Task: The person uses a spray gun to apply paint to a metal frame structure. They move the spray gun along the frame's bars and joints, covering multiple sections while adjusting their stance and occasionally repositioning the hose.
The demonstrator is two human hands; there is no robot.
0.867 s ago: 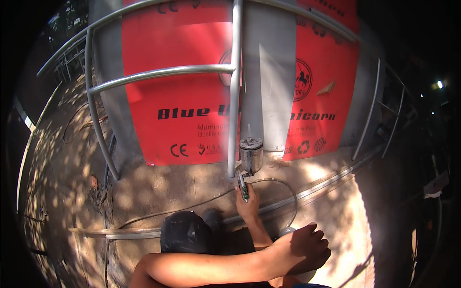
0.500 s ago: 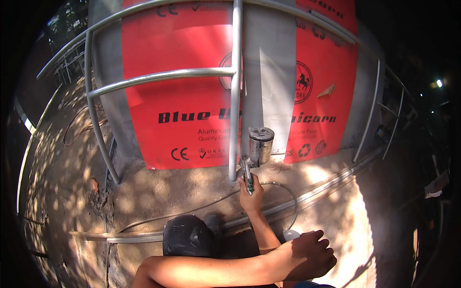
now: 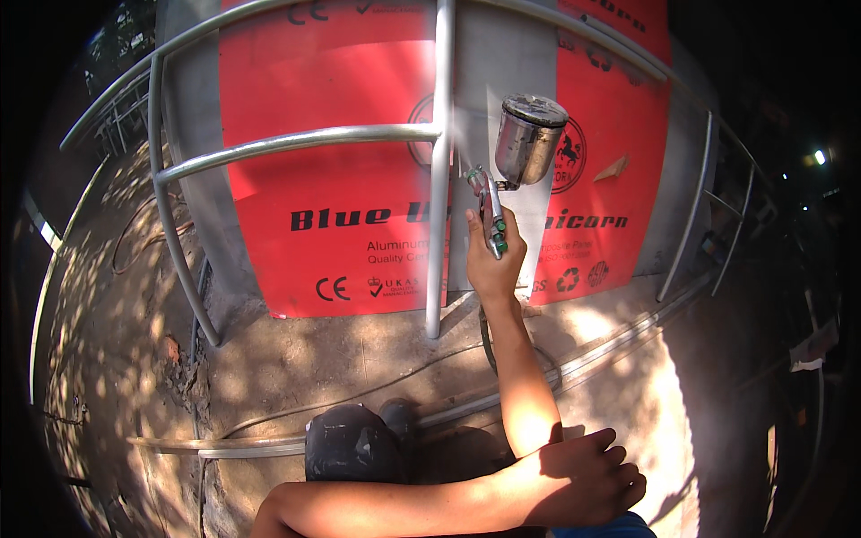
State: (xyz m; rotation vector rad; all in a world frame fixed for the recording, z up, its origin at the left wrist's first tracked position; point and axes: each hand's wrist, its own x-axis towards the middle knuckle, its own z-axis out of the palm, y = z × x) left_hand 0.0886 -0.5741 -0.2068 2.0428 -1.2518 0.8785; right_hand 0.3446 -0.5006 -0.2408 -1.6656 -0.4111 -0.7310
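Observation:
My right hand (image 3: 496, 255) is closed round the handle of a spray gun (image 3: 489, 211), held up before the bare grey strip of wall (image 3: 529, 215) between two red panels. A dented silver paint cup (image 3: 529, 148) with a stained lid sits on the gun, tilted slightly. Its nozzle points toward the wall, near the upright rail post. A pale haze shows beside the post; whether it is paint or light I cannot tell. My left hand (image 3: 583, 480) lies across my right arm, back up, with loosely bent fingers slightly apart and nothing visible in them.
A silver tube railing (image 3: 305, 142) stands before the red sheeted panels (image 3: 341, 188), its post just left of the gun. A thin hose (image 3: 359, 388) and long metal bars (image 3: 610, 356) lie on the sun-dappled ground. My dark-covered knee (image 3: 352, 444) is below.
My right hand has raised the spray gun from near the ground to mid-height on the wall, the arm stretching out. The left hand has shifted slightly right.

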